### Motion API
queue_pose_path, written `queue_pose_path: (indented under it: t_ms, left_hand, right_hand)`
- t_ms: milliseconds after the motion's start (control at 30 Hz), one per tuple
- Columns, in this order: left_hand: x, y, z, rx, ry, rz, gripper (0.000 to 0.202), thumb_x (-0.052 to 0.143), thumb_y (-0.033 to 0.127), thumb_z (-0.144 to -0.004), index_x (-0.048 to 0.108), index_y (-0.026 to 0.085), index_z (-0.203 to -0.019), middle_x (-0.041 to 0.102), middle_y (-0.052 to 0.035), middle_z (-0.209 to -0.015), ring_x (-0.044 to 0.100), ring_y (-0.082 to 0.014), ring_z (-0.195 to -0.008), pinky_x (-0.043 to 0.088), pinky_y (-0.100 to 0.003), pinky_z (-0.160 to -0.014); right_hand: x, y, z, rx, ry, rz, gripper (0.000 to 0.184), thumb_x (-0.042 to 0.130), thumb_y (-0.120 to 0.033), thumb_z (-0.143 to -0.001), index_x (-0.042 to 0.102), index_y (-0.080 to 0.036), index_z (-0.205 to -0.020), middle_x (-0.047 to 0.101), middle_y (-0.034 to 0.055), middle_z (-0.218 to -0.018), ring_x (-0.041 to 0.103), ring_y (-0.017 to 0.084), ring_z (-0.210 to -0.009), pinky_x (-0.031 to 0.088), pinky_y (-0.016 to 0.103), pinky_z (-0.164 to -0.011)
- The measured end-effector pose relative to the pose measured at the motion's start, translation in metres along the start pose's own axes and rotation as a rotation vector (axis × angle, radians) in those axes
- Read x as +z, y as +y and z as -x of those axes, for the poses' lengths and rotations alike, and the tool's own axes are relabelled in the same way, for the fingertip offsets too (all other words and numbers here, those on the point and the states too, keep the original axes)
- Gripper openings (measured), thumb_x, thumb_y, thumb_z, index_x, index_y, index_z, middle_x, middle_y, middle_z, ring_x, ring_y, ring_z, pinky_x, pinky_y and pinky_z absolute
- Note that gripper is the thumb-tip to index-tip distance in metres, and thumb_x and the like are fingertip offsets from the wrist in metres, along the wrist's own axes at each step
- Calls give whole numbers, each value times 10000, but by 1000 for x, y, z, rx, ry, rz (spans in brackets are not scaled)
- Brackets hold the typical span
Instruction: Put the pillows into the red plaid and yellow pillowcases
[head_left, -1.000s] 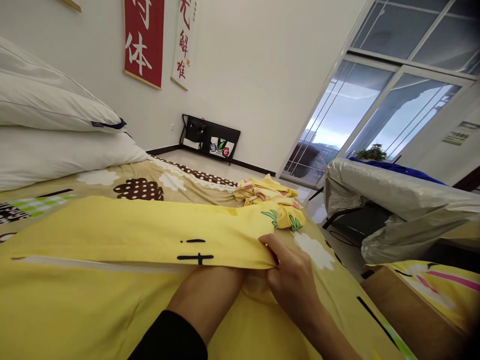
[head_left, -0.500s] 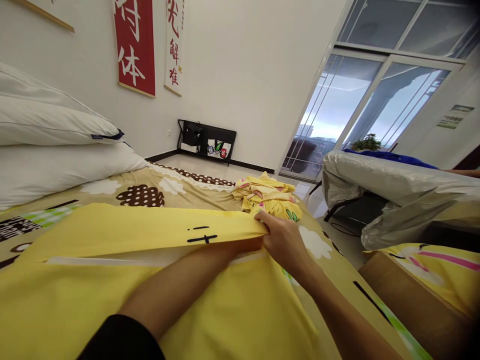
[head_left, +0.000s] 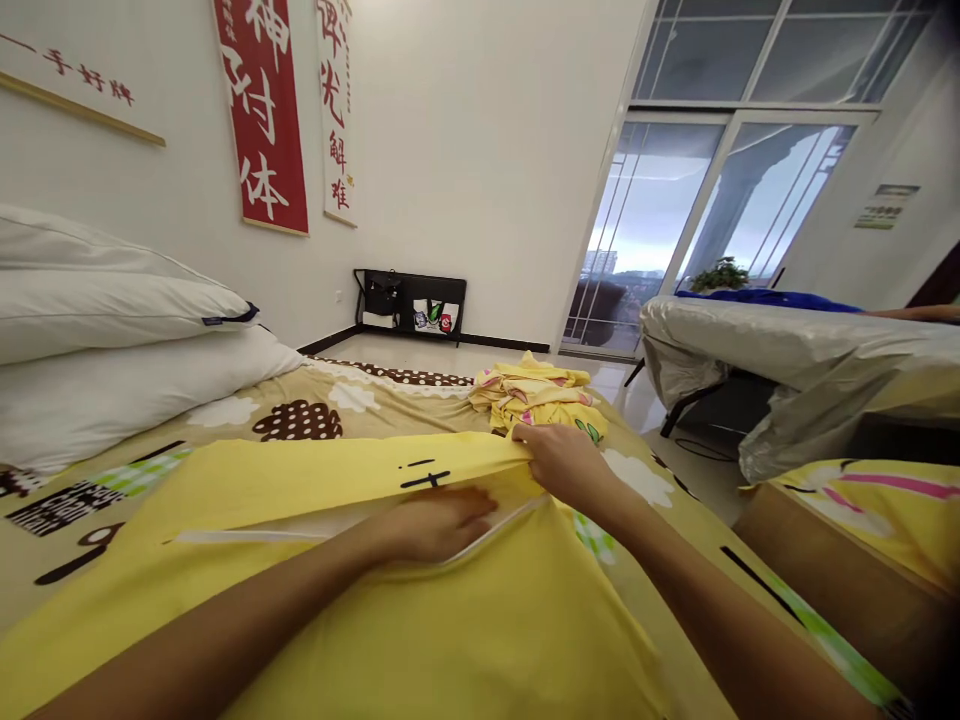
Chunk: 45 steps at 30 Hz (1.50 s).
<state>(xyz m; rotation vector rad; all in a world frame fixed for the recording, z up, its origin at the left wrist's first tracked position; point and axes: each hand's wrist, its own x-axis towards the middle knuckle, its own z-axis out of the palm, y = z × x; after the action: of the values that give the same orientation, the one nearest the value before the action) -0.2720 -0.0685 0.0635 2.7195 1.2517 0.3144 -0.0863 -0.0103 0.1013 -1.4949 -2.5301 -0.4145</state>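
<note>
- Two bare hands are at one yellow cloth (head_left: pixel 420 640), which lies spread on the patterned bed sheet (head_left: pixel 645 475), directly before the person.
- The right hand (head_left: pixel 574 468) is closed at the right end of the cloth's long slit; its thumb and fingers pinch the edge of the upper layer, and this edge is lifted.
- The left hand (head_left: pixel 439 525) is inside the slit, under the raised layer. Its fingers are blurred and partly in shadow, so I cannot tell if they hold some fabric or only touch it.
- The left forearm comes from the lower left corner, low and slanting over the cloth, with the fingers pointing to the right.
- The right forearm comes from the lower right, and its hand is turned inward to the left.
- Beyond the right hand, a crumpled yellow heap (head_left: pixel 532 390) rests on the sheet.
</note>
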Motion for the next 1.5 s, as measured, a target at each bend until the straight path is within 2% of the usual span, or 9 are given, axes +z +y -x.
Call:
queue_pose_path:
  t_ms: [200, 300, 400, 533, 700, 900, 1167, 1300, 1500]
  left_hand:
    - [-17, -1, 71, -28, 343, -249, 321, 366, 186, -929, 536, 213, -1200, 621, -91, -1148, 585, -222, -1043, 467, -344, -886]
    - [-23, -12, 57, -3, 345, -459, 518, 501, 132, -821, 424, 199, -1329, 514, -145, -1311, 479, -310, -1196, 418, -455, -948]
    - [-28, -35, 32, -153, 190, -444, 329, 428, 45, -803, 579, 168, -1069, 647, -114, -1068, 598, -261, -1003, 471, -373, -822]
    - [-37, -51, 22, -370, 369, -356, 377, 359, -31, -748, 563, 174, -990, 680, -64, -925, 641, -212, -849, 464, -291, -705]
    - [-58, -33, 35, -215, 467, -586, 333, 329, -14, -783, 561, 149, -958, 657, -69, -849, 630, -206, -760, 432, -273, -583]
    - [-109, 19, 29, 82, 929, -934, 295, 292, 80, -876, 553, 151, -994, 575, -33, -689, 561, -175, -636, 408, -263, -540]
    - [-33, 48, 13, -50, 164, -623, 244, 371, 5, -799, 530, 171, -881, 642, -57, -715, 612, -220, -609, 465, -304, -544]
    - [-26, 50, 11, -112, 153, -482, 270, 408, 26, -753, 516, 180, -946, 677, -66, -758, 652, -266, -700, 505, -361, -619]
    - [-32, 60, 26, -128, 29, -549, 330, 424, 35, -723, 542, 181, -996, 684, -88, -843, 654, -308, -700, 506, -413, -597]
  right_hand:
    - [4, -4, -7, 19, -16, -54, 306, 483, -17, -688, 661, -191, -865, 702, 67, -829, 613, 194, -767, 212, 269, -550]
    - [-5, -7, 0, -8, -11, 9, 276, 488, -19, -707, 643, -193, -857, 692, 64, -782, 616, 194, -720, 201, 276, -537]
    - [-4, -18, 16, -18, 16, 111, 245, 460, 4, -750, 596, -181, -837, 668, 71, -755, 620, 188, -693, 216, 277, -528]
    - [32, -37, 36, 126, 60, 190, 261, 413, 16, -810, 557, -169, -927, 653, 116, -873, 646, 214, -789, 297, 257, -540]
    - [53, -37, 30, 230, 60, 134, 271, 353, 0, -848, 577, -136, -916, 659, 146, -883, 654, 221, -739, 343, 259, -532]
    - [14, -12, 4, 266, 520, 12, 297, 391, -82, -870, 544, -113, -1123, 662, 138, -940, 623, 227, -851, 381, 275, -616]
    - [38, 43, 37, 302, 270, -59, 275, 402, -55, -817, 570, -155, -1011, 695, 92, -902, 633, 187, -746, 371, 257, -593]
    - [48, 52, 45, 133, 628, -147, 467, 405, -57, -760, 511, -128, -1208, 621, 139, -1183, 576, 223, -1053, 425, 303, -816]
    - [38, 32, 31, -12, 661, -281, 219, 392, -85, -729, 553, -174, -610, 584, 48, -615, 521, 165, -598, 344, 263, -577]
